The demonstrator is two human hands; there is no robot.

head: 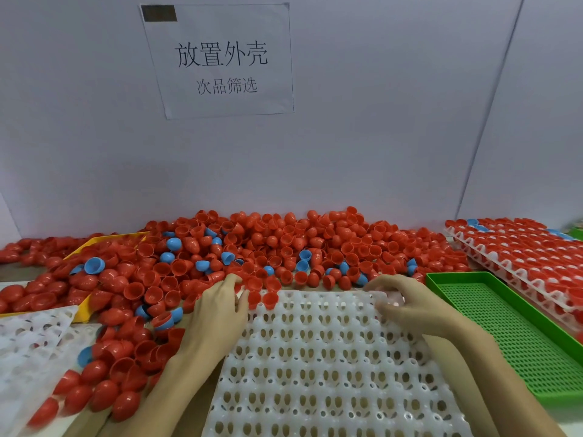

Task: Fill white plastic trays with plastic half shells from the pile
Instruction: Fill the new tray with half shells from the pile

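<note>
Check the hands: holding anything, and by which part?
Cannot tell for sure. Left hand fingertips touch red plastic half shells at the white plastic tray's far edge; right hand rests curled there, no shell visible.

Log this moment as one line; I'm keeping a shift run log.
stage: filling begun | white tray: two red shells at far edge | left hand: at pile edge | right hand: on tray's far edge

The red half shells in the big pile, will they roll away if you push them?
Probably, a little. Each red half shell has a rounded back, so it would likely rock or wobble rather than roll far. They look thin and hollow, so they are probably light and easy to scatter. Heaped loosely in the pile, a push near the left hand could send several sliding.
</note>
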